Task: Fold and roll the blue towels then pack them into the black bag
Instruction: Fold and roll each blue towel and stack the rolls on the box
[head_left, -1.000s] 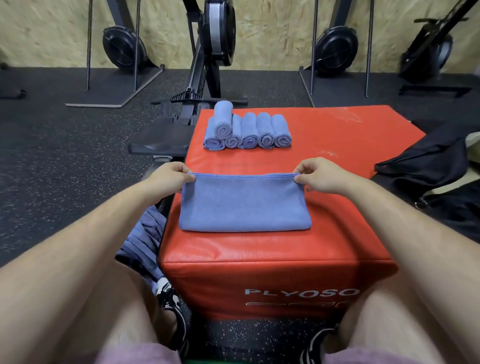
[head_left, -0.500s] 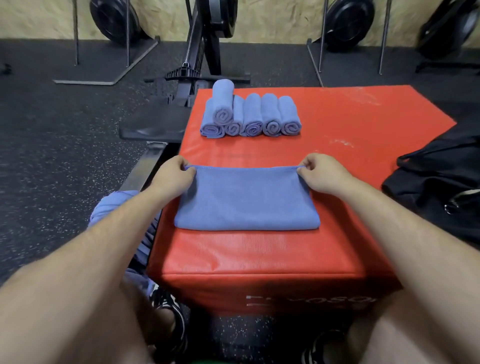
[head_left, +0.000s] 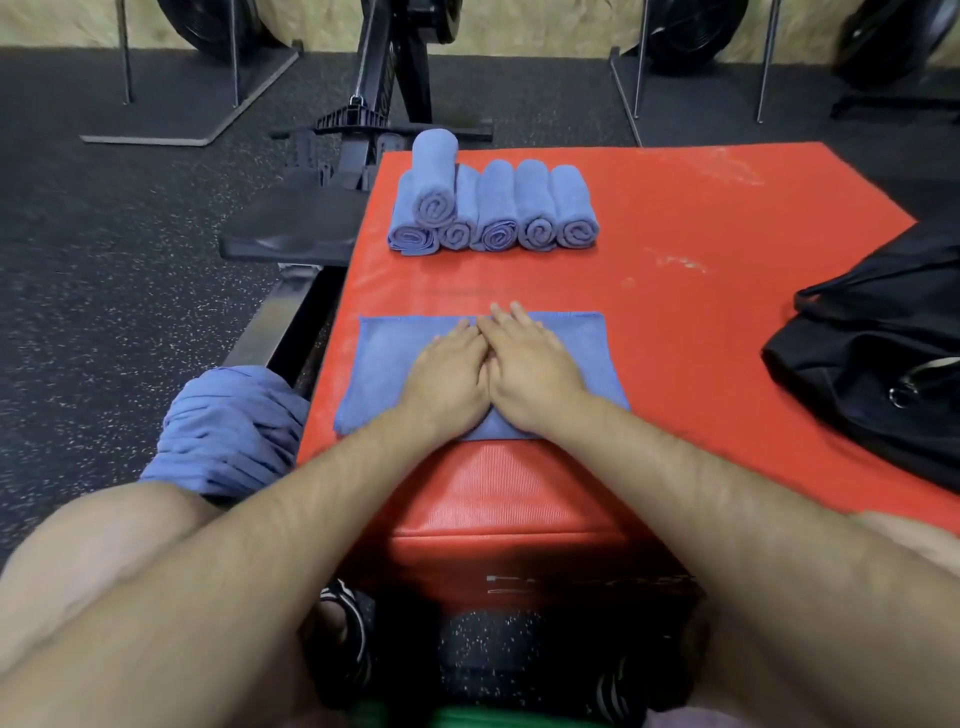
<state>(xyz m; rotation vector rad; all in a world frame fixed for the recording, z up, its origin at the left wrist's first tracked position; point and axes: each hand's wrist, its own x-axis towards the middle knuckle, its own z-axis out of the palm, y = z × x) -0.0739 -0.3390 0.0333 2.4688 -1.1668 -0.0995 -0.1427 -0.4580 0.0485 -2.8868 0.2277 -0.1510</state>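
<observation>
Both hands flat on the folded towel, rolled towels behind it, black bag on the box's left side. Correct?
Not quite. The head view shows the bag on the right side of the box, not the left. The rest holds: the left hand and right hand lie flat on the folded towel, with the rolled towels behind it.

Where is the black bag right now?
In the head view the black bag sits at the far right, over the right edge of the red box, to the right of the flat blue towel.
</observation>
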